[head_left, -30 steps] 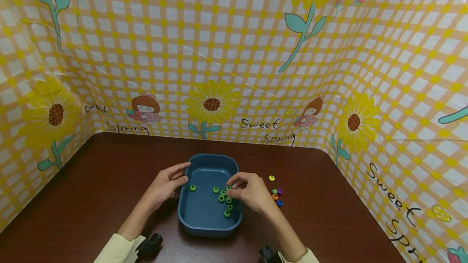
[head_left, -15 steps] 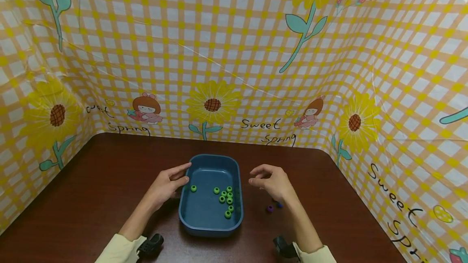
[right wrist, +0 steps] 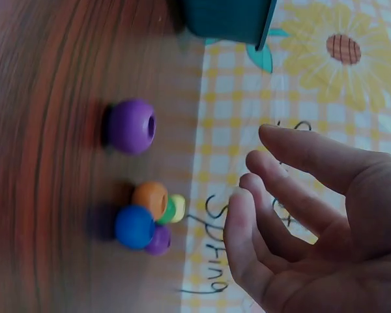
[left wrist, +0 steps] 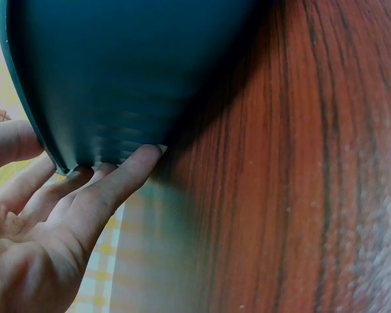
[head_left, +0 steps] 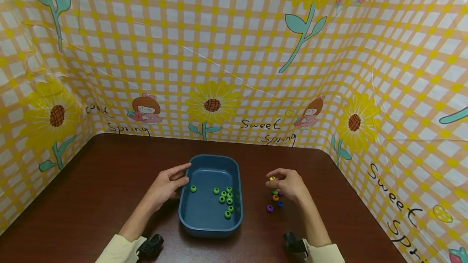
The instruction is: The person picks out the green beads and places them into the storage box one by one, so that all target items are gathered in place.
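Observation:
A blue tray [head_left: 208,224] stands mid-table, with several green beads [head_left: 222,199] on its floor. My left hand [head_left: 166,186] rests against the tray's left side, thumb and fingertips at the rim and outer wall, fingers nearly straight. To the tray's right, my right hand [head_left: 289,184] hovers with thumb and fingers apart around a yellow bead [head_left: 272,178]. The right wrist view shows nothing between those fingers; the yellow bead sits behind a green bead [right wrist: 169,210]. Close by lie an orange bead [right wrist: 150,199], a blue bead [right wrist: 133,227] and a purple bead [right wrist: 158,241].
Another purple bead [head_left: 269,208] lies apart from the cluster, nearer the tray. The brown wood-grain table [head_left: 120,165] is bordered at the back and sides by a yellow checked sheet [head_left: 234,52] with sunflowers.
My right hand has left the green beads in the tray and moved right to the yellow bead. The separate purple bead, earlier hidden behind that hand, now shows. My left hand has stayed put.

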`<state>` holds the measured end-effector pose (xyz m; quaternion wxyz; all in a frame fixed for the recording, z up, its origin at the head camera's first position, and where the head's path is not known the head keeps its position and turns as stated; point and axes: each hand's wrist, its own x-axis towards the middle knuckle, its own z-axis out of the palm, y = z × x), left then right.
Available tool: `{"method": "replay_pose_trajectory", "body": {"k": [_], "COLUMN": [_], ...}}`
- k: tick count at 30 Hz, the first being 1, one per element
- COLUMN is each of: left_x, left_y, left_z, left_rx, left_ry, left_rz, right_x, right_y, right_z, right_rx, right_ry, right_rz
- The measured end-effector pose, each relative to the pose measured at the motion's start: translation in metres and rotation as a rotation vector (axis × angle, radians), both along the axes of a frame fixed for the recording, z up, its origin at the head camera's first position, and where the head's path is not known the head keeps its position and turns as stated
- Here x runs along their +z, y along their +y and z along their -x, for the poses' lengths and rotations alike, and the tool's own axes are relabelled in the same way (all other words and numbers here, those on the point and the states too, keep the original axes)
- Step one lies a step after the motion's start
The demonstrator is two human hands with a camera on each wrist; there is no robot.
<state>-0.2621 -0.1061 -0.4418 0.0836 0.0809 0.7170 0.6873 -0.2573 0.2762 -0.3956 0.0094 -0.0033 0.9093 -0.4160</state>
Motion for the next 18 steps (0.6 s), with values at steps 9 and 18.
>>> {"method": "replay_pose_trajectory", "body": {"k": [9, 18], "left_x": [0.0, -0.001], "left_y": [-0.001, -0.002], "left_z": [0.0, 0.0], "left_rx": [-0.001, -0.014], "left_ry": [0.002, 0.011], "left_rz": [0.0, -0.014], "right_x": [-0.007, -0.013], "right_y": [0.018, 0.025], "right_z": [0.005, 0.007], "right_rx": [0.043, 0.01], "right_ry": [-0.063, -0.09], "right_rz": [0.031, 0.002]}}
